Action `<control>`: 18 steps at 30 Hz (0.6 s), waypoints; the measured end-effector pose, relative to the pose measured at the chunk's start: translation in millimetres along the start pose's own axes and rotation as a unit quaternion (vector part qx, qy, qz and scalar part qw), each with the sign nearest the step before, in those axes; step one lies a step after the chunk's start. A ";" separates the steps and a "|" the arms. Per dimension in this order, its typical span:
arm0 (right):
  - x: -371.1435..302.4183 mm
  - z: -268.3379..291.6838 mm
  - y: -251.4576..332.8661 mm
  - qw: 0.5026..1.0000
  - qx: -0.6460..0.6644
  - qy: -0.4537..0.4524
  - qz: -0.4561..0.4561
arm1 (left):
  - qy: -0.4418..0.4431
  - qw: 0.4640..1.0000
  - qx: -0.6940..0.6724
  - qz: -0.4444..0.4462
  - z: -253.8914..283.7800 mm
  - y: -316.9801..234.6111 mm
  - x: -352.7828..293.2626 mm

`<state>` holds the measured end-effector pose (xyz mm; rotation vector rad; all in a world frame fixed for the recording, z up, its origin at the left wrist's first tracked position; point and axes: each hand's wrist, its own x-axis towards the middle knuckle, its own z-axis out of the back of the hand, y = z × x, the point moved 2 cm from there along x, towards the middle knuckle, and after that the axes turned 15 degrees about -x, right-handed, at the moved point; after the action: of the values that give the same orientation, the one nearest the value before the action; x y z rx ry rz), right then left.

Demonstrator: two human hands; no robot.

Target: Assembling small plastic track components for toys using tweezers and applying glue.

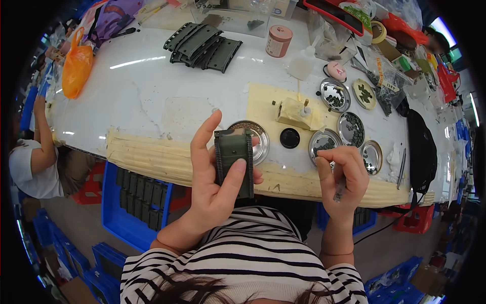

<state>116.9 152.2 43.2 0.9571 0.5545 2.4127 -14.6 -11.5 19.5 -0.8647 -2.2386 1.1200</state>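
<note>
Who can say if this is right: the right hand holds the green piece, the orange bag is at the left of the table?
No: the head view shows the left hand holding the green piece. The orange bag is at the left of the table.

The part [229, 147] is dark green with a brownish patch at its far end, and the far stack [202, 46] is dark green too. The shirt [268, 248] is white with black stripes. The tabletop [136, 86] is white, its near tape [152, 158] pale yellow. Far left are an orange bag [77, 72] and a purple bag [117, 23]. Right, silver dishes [343, 87] hold dark green bits [353, 134]. The near-left bin [110, 200] is blue.
</note>
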 end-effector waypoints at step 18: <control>123.4 -102.7 63.8 0.734 -0.441 0.373 0.357 | -0.101 0.991 0.027 -0.080 34.6 -20.1 9.2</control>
<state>-53.4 151.7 71.9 -0.3469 -0.8991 3.1131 -50.0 -32.1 18.6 -0.5586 -2.3786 1.2331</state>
